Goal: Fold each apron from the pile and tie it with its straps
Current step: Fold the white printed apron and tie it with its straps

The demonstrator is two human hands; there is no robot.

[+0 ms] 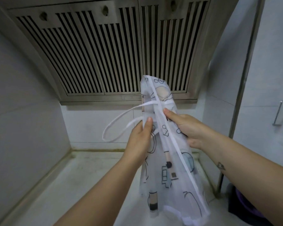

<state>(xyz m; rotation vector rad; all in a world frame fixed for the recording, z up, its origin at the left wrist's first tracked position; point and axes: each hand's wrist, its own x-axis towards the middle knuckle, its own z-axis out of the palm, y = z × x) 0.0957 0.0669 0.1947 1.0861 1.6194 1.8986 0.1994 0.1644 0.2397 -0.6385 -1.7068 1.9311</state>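
A translucent white apron (173, 173) printed with kitchen drawings is folded into a long narrow bundle and held upright in the air above the counter. My left hand (140, 141) pinches a white strap (121, 124) against the bundle's left side; the strap loops out to the left and crosses the bundle near its top. My right hand (188, 126) grips the bundle from the right, thumb on its front. The apron's lower end hangs loose and flares out. No pile of aprons is in view.
A steel range hood (104, 51) with slotted grilles hangs close above and behind the hands. A pale counter (82, 173) with a raised rim lies below. Tiled walls stand left and behind. A steel pole (245, 79) and a wall hook (278, 113) are at the right.
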